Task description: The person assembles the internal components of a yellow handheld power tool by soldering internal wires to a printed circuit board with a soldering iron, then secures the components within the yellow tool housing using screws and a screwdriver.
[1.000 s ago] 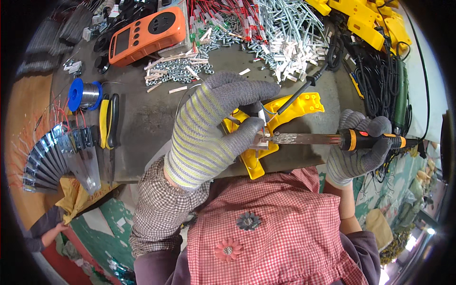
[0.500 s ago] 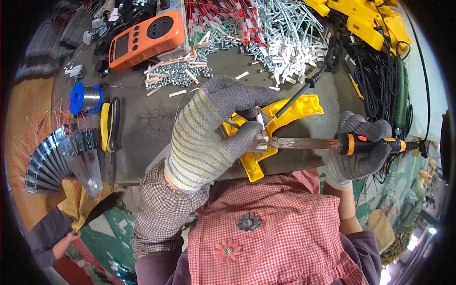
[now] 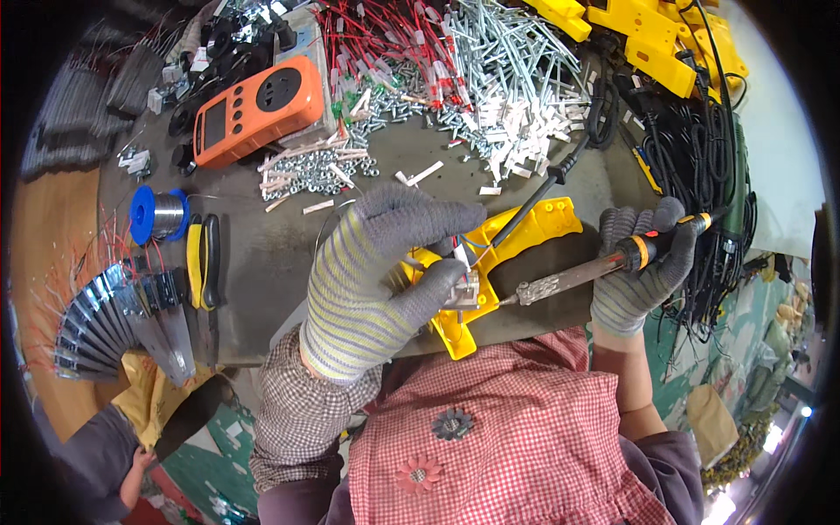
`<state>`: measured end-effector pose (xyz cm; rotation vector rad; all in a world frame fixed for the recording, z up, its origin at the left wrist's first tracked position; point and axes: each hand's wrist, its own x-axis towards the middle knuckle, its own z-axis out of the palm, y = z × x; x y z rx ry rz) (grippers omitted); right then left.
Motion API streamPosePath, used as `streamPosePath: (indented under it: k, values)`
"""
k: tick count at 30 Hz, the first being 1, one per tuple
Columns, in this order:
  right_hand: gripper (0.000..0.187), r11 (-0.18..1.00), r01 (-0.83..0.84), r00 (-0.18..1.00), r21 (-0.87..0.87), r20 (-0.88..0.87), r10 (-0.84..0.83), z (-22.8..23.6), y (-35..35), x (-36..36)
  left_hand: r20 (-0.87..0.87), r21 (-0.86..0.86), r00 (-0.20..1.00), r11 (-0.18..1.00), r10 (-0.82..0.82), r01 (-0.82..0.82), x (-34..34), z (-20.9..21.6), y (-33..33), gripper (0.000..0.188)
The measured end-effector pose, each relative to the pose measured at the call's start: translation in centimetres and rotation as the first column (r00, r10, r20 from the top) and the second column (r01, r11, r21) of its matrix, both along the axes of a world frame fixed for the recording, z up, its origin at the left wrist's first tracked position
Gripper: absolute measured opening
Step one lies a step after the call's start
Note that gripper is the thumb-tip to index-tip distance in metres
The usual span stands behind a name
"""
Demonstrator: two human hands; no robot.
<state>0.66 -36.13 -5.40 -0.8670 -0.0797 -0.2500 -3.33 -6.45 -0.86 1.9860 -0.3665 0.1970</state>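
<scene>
A yellow plastic half-shell (image 3: 534, 229) lies near the table's front edge. A small white-and-metal part (image 3: 465, 290) sits in it, with thin wires and a black cable (image 3: 525, 214) running in. My left hand (image 3: 376, 271), in a grey and yellow striped glove, is closed over the shell. Its thumb and forefinger pinch a thin wire with a white sleeve (image 3: 460, 254) beside the small part; the other fingers are hidden. My right hand (image 3: 643, 262), gloved too, grips a soldering iron (image 3: 569, 278) by its black and orange handle. The iron's tip points left, close to the small part.
On the left are a blue solder spool (image 3: 159, 215), yellow-black pliers (image 3: 203, 262) and fanned metal plates (image 3: 122, 315) with red wires. An orange meter (image 3: 258, 109), screws (image 3: 507, 61) and white sleeves (image 3: 534, 118) lie behind. Black cables (image 3: 691, 157) and yellow shells (image 3: 656, 44) are at right.
The soldering iron has drawn back to the right and now slants, its tip lower and off the small part's middle. My left hand stays at the shell. The whole view has shifted slightly.
</scene>
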Motion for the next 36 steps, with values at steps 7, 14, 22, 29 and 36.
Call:
streamPosePath:
  k: [7,14,22,29,36]
  values:
    - [0.04,1.0,-0.006,1.0,0.0,-0.001,0.006,0.3,0.3,-0.1,-0.013,0.026,1.0,0.999,-0.026,0.027,0.2,0.4,0.1,0.05]
    - [0.036,0.998,0.038,0.999,0.048,-0.029,-0.037,0.4,0.6,0.0,0.004,0.009,1.0,1.0,-0.027,0.027,0.3,0.3,0.1,0.048]
    - [0.036,1.0,-0.009,1.0,-0.006,0.005,0.009,-0.3,-0.1,0.2,-0.097,0.026,0.995,1.0,0.018,-0.016,0.3,0.9,0.0,0.036]
    - [0.036,1.0,0.002,1.0,-0.006,0.005,-0.002,-0.4,-0.2,0.2,-0.005,0.047,0.999,0.998,-0.04,0.04,0.5,0.7,0.0,0.046]
    - [0.036,0.999,0.026,1.0,-0.021,0.008,-0.026,-0.6,-0.4,0.2,-0.006,0.03,0.999,0.999,-0.038,0.039,0.4,0.8,0.0,0.044]
